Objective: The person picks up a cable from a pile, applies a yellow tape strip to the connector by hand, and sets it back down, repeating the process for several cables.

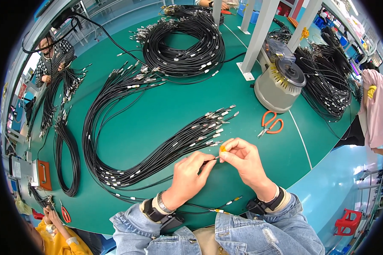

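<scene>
My left hand (188, 175) is closed, pinching the end of a black cable between thumb and fingers. Facing it, my right hand (246, 165) pinches a small yellow-orange piece (222, 148) right beside the cable's tip. The fingertips of both hands nearly meet, and they partly hide the cable end. Just beyond them lies a curved bundle of black cables (157, 157) with metal ends and white tags. Closer to my body, loose cable ends with yellow sleeves (219, 211) rest by the table edge.
Orange-handled scissors (270, 126) lie right of my hands, before a round grey machine (280, 85). A large cable coil (151, 46) sits at the back near grey posts (259, 36). More cables (323, 85) pile up at right. Co-workers (55, 59) sit around the green table (276, 155).
</scene>
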Available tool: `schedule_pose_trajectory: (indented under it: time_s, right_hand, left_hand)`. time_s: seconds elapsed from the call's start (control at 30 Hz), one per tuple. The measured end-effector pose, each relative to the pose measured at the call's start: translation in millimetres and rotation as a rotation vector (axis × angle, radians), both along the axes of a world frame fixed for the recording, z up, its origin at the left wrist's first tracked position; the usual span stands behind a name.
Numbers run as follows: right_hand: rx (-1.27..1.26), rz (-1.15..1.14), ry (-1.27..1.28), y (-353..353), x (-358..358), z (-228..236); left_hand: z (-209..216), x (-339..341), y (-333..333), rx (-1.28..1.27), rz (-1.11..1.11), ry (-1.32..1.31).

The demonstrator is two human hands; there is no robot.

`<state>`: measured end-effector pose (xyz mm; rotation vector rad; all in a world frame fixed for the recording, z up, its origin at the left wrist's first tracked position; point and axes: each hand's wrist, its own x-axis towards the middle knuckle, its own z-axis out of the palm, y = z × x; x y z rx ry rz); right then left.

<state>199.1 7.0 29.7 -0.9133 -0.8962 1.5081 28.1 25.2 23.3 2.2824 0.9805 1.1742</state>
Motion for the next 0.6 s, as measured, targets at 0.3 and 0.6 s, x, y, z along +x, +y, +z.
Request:
schedule_pose_trajectory:
  time_s: [0.3, 0.6]
  right_hand:
    - [0.113, -0.012, -0.163, -13.1, -10.9, -5.6]
    - [0.005, 0.002, -0.239, -14.7, -15.8, -10.5]
  left_hand:
    - [7.7, -2.9, -9.9, -0.625, 0.083, -0.245]
    - [7.4, -3.6, -12.9, -0.655, 0.059, -0.288]
